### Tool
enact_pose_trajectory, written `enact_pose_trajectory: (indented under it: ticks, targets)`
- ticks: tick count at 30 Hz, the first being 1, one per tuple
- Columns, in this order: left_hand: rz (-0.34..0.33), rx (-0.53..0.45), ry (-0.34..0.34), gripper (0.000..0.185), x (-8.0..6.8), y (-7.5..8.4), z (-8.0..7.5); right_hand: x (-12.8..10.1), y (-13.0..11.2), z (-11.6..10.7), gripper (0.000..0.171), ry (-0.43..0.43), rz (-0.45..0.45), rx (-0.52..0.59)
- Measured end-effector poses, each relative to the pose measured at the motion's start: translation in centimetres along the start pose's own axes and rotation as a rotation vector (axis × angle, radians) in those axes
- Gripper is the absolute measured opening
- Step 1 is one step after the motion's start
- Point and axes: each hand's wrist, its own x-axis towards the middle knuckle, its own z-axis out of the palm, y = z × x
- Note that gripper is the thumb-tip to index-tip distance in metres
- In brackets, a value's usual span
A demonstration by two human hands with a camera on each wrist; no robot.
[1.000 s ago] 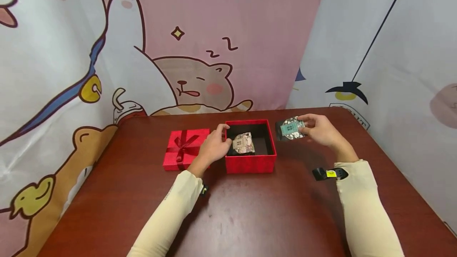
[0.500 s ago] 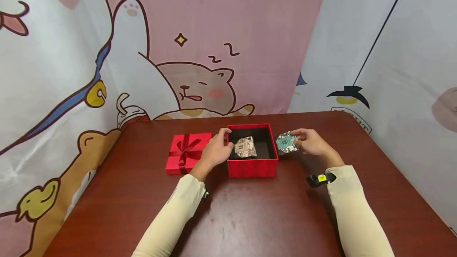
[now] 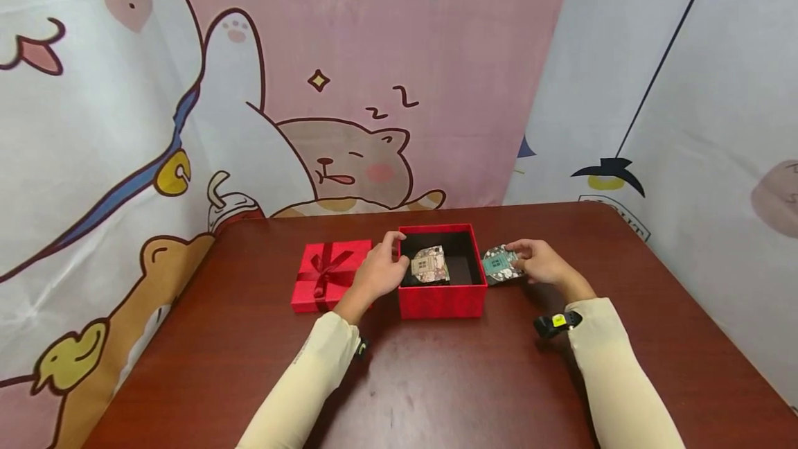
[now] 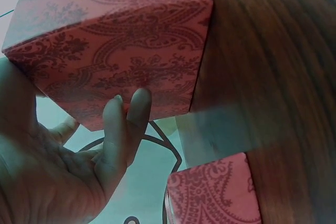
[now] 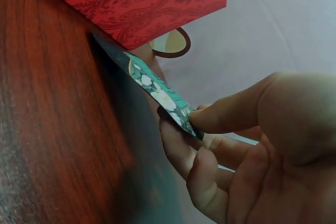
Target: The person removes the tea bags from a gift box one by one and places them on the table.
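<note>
A red patterned gift box stands without its lid on the table. My left hand holds its left wall, thumb at the rim; in the left wrist view the left hand's fingers lie along the outside of that wall. Inside the box, on its left side, lies a beige-labelled floral sachet. My right hand pinches a flat black sachet with a green label by its right edge. This sachet is tilted in the right wrist view, its far end low beside the box's right wall.
The red box lid with a dark red ribbon bow lies left of the box, partly behind my left wrist. The brown wooden table reaches back to a wall covering printed with cartoon animals.
My right hand has brought the green-labelled sachet down and slightly left, close to the box's right wall. The left hand stays at the left wall. The head view has tilted up a little.
</note>
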Motion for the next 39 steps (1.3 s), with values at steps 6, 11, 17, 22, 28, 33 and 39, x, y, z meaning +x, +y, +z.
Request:
enact_pose_trajectory:
  ticks: [6,11,17,22,28,33,39]
  targets:
    - [0.001,0.011,0.005,0.041,0.1,0.1,0.0,0.0,0.0,0.0,0.041,-0.012,-0.024,-0.054]
    - [0.004,0.017,0.007,0.041,0.1,0.2,0.1,-0.2,-0.2,0.1,0.047,0.005,-0.026,-0.120]
    - [-0.002,0.012,0.010,0.041,0.1,0.1,0.2,-0.5,-0.7,0.0,0.049,0.007,0.013,-0.150]
    - [-0.009,0.016,0.015,0.041,0.1,0.0,0.3,-0.8,-1.2,-0.2,0.051,0.000,0.045,-0.178]
    - [-0.011,0.015,0.010,0.042,0.2,0.0,0.4,-1.2,-1.5,-0.3,0.051,0.025,0.066,-0.223]
    - [-0.014,0.005,0.012,0.042,0.2,-0.1,0.5,-1.4,-1.8,-0.3,0.048,0.046,0.040,-0.181]
    - [-0.008,-0.015,0.012,0.041,0.2,-0.2,0.3,-1.8,-3.4,-0.3,0.044,0.089,0.014,-0.165]
